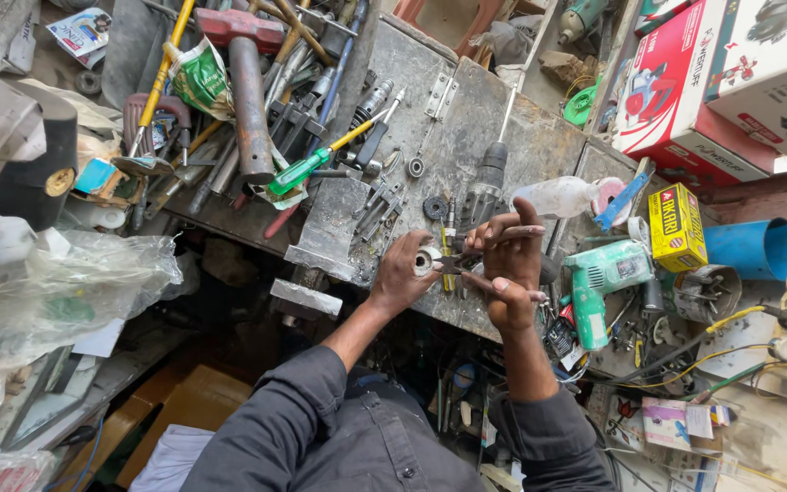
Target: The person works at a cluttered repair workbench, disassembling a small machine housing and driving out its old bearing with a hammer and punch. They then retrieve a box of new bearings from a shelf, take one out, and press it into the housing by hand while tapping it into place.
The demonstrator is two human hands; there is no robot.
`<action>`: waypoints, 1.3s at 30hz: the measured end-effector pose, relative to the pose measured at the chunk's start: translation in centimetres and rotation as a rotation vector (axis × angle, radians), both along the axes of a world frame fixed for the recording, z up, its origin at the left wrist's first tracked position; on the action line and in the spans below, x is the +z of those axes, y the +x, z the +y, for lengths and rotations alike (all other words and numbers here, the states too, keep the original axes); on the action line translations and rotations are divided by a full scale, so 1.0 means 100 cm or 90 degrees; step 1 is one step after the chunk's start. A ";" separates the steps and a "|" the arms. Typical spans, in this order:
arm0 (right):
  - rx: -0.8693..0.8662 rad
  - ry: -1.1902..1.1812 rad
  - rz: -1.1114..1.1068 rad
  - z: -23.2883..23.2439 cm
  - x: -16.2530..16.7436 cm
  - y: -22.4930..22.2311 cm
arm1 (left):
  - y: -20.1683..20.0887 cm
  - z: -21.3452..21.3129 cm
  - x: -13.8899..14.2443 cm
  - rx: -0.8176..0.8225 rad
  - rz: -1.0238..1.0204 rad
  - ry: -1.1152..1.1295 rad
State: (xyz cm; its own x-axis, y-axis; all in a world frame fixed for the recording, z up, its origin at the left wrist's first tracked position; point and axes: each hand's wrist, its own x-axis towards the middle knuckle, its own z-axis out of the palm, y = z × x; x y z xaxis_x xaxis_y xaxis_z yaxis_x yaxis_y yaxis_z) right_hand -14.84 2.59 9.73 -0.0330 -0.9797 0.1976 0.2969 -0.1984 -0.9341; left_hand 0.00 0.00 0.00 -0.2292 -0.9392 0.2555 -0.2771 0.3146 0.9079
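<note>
Your left hand (pixel 403 273) closed around a small white cylinder (pixel 427 261), held over the bench (pixel 503 137) edge, your right hand (pixel 509 264) gripping pliers (pixel 455 264) whose tips meet the cylinder, green drill (pixel 601 278) just right, green screwdriver (pixel 307 169) beyond, yellow box (pixel 676 228) farther right.

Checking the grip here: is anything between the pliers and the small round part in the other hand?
Nothing visible: the pliers in the right hand reach straight to the round part held by the left hand.
</note>
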 end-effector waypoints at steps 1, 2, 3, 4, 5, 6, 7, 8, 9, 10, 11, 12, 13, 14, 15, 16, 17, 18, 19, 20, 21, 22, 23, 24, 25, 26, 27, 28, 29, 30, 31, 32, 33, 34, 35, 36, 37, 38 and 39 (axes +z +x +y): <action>-0.002 0.000 0.003 0.001 -0.002 0.001 | 0.001 0.001 0.002 0.005 -0.002 -0.008; -0.002 -0.002 0.005 0.002 -0.004 0.003 | 0.001 0.000 0.003 0.011 -0.005 -0.017; -0.003 -0.005 0.008 0.001 -0.006 0.005 | 0.002 -0.002 0.005 0.017 -0.008 -0.028; -0.006 -0.007 0.017 0.000 -0.007 0.006 | 0.003 -0.003 0.007 0.016 -0.012 -0.032; -0.009 -0.009 0.027 -0.001 -0.009 0.008 | 0.004 -0.004 0.008 0.014 -0.016 -0.035; -0.012 -0.009 0.037 0.000 -0.010 0.010 | 0.004 -0.004 0.009 0.014 -0.020 -0.036; -0.014 -0.006 0.047 0.000 -0.010 0.010 | 0.005 -0.003 0.009 0.011 -0.023 -0.039; -0.016 -0.005 0.056 0.000 -0.009 0.011 | 0.005 -0.005 0.009 0.008 -0.028 -0.045; -0.018 -0.005 0.066 0.000 -0.009 0.012 | 0.005 -0.007 0.010 0.006 -0.032 -0.051; -0.026 -0.003 0.073 0.001 -0.009 0.014 | 0.006 -0.008 0.011 0.005 -0.036 -0.050; -0.034 -0.002 0.080 0.006 -0.007 0.028 | 0.016 -0.004 0.011 0.004 -0.040 -0.051; -0.044 -0.001 0.086 0.000 -0.005 0.025 | 0.012 -0.012 0.014 0.002 -0.045 -0.050; -0.050 -0.002 0.093 0.012 -0.002 0.032 | 0.017 0.000 0.015 0.003 -0.043 -0.050; -0.057 -0.004 0.100 0.014 -0.002 0.036 | 0.019 0.001 0.015 0.004 -0.041 -0.050; -0.063 -0.007 0.107 0.014 0.001 0.043 | 0.026 0.001 0.017 0.007 -0.039 -0.052; -0.071 -0.009 0.108 0.017 0.008 0.043 | 0.026 0.003 0.024 0.006 -0.043 -0.055; -0.079 -0.010 0.109 0.018 0.008 0.045 | 0.027 0.003 0.025 0.004 -0.047 -0.058; -0.088 -0.010 0.110 0.019 0.009 0.048 | 0.029 0.005 0.026 0.002 -0.051 -0.059; -0.091 -0.007 0.104 0.018 -0.002 0.054 | 0.036 0.004 0.015 -0.001 -0.052 -0.055; -0.094 -0.007 0.097 0.018 -0.001 0.051 | 0.034 0.004 0.015 -0.003 -0.054 -0.056; -0.096 -0.007 0.090 0.017 -0.002 0.052 | 0.036 0.004 0.014 -0.004 -0.056 -0.055; -0.094 -0.010 0.092 0.017 -0.003 0.053 | 0.038 0.004 0.014 -0.003 -0.057 -0.058; -0.094 -0.014 0.094 0.018 -0.003 0.052 | 0.037 0.006 0.014 -0.003 -0.058 -0.062; -0.093 -0.019 0.095 0.019 -0.004 0.050 | 0.036 0.007 0.014 -0.003 -0.059 -0.066; -0.092 -0.020 0.092 0.021 -0.005 0.049 | 0.035 0.008 0.014 -0.005 -0.052 -0.064; -0.090 -0.021 0.089 0.021 -0.005 0.048 | 0.034 0.009 0.014 -0.005 -0.046 -0.062; -0.089 -0.020 0.087 0.021 -0.007 0.050 | 0.035 0.009 0.014 -0.008 -0.039 -0.059; -0.086 -0.021 0.084 0.021 -0.006 0.045 | 0.030 0.009 0.014 -0.006 -0.040 -0.063; -0.081 -0.023 0.080 0.022 -0.008 0.047 | 0.031 0.010 0.013 -0.002 -0.043 -0.067; -0.077 -0.026 0.076 0.023 -0.009 0.046 | 0.030 0.010 0.012 0.001 -0.045 -0.073; -0.080 -0.034 0.055 0.024 -0.011 0.047 | 0.030 0.011 0.010 -0.002 -0.047 -0.075; -0.081 -0.042 0.034 0.023 -0.013 0.047 | 0.029 0.011 0.009 -0.003 -0.050 -0.078; -0.081 -0.048 0.014 0.024 -0.014 0.047 | 0.028 0.012 0.007 -0.003 -0.052 -0.078; -0.076 -0.043 0.009 0.023 -0.015 0.047 | 0.028 0.013 0.005 0.005 -0.048 -0.087; -0.073 -0.039 0.005 0.022 -0.016 0.046 | 0.027 0.013 0.003 0.012 -0.044 -0.097; -0.070 -0.036 0.002 0.021 -0.016 0.045 | 0.025 0.014 0.002 0.019 -0.039 -0.109; -0.062 -0.033 0.000 0.018 -0.015 0.042 | 0.022 0.013 0.001 0.012 -0.036 -0.074; -0.055 -0.029 -0.004 0.017 -0.014 0.040 | 0.020 0.014 0.001 0.006 -0.035 -0.040; -0.046 -0.020 -0.007 0.009 -0.012 0.035 | 0.015 0.006 0.001 0.000 -0.033 0.000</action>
